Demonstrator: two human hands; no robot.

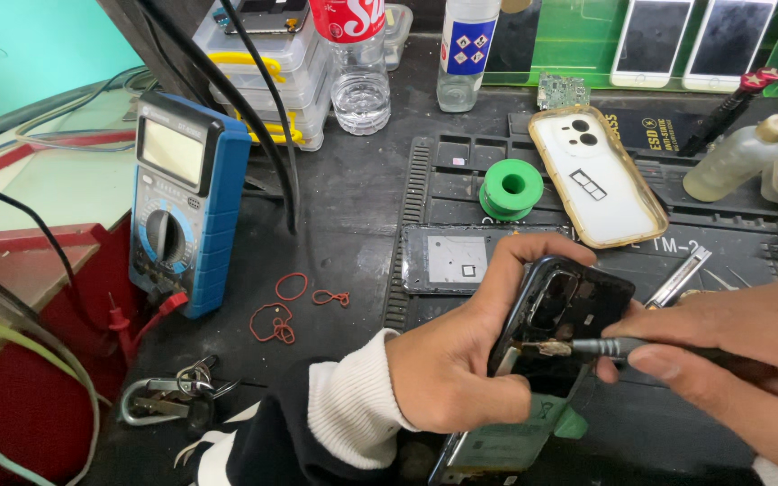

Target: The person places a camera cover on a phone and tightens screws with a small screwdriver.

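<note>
left hand (456,364) is clamped round the opened phone (556,337) standing roughly on end, right hand (731,360) pinching a screwdriver (610,346) lying sideways, tip seemingly on the board.

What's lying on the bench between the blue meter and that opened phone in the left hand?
In the head view, red rubber bands lie on the dark bench between the blue meter and the opened phone.

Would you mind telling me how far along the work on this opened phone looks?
Done: the phone is already open, its insides bare. In hand: the left hand grips it while the right hand holds a screwdriver tip at a small part inside. Left: the clear-cased white back cover lies apart on the mat, unfitted.
</note>
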